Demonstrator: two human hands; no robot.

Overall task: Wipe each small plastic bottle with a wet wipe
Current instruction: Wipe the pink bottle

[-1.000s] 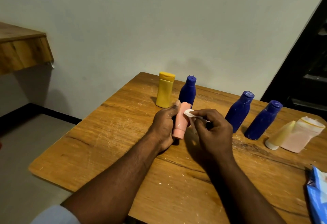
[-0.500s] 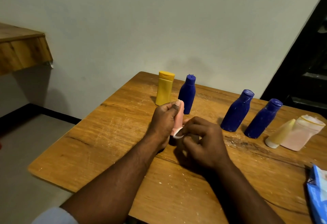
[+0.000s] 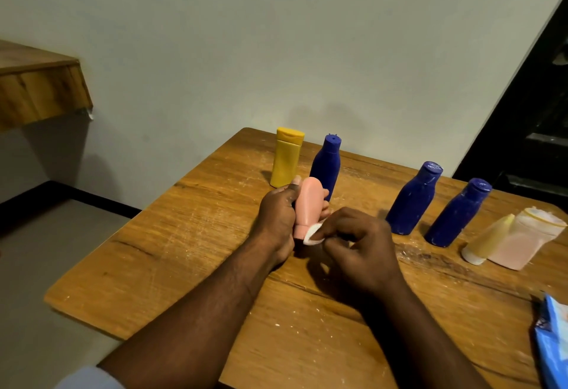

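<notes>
A person's left hand [image 3: 276,219] gripped a pink plastic bottle [image 3: 309,204], cap end down, over the middle of the wooden table [image 3: 184,250], while the right hand [image 3: 359,244], just beside it, pinched a white wet wipe [image 3: 312,232] against the bottle's lower end.

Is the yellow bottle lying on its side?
No, the yellow bottle stands upright on the table, near its far edge.

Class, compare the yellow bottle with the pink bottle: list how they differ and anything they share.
The yellow bottle stands cap-up on the table; the pink bottle is held cap-down in the left hand. The right hand pinches a white wipe against the pink bottle; nothing touches the yellow bottle. Both are small opaque bottles.
</notes>
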